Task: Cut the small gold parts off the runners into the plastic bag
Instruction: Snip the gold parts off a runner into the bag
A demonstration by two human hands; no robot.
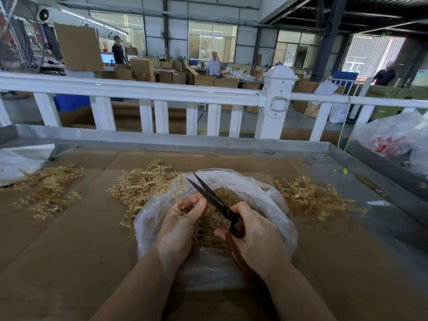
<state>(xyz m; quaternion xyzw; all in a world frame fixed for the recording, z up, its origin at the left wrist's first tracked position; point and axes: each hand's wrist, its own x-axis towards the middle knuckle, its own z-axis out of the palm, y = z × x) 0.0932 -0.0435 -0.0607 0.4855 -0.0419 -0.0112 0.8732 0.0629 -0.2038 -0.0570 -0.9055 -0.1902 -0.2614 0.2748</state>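
Bare forearms enter from the bottom edge and meet over the brown corrugated cardboard sheet point(69, 239) that lines the grey metal worktable point(347, 163). Three loose heaps of gold plastic runners are recorded on the cardboard: one at far left point(46, 188), one left of centre point(141, 184), one at right point(310, 195). A clear crumpled plastic bag point(273, 205) sits open beneath both hands, and a bed of small gold cut parts point(208, 232) is seen inside it. The right hand point(257, 239) is clenched on the reddish-brown handles of black-bladed scissors point(209, 195), whose blades are parted and point up and away to the left. The left hand point(183, 225) is closed in a pinch on a gold runner strip point(178, 191), which extends upward from the fingertips, roughly parallel to the blades and just to their left. The strip is judged the next item to be fed between the blades, the left hand being nearer to it.
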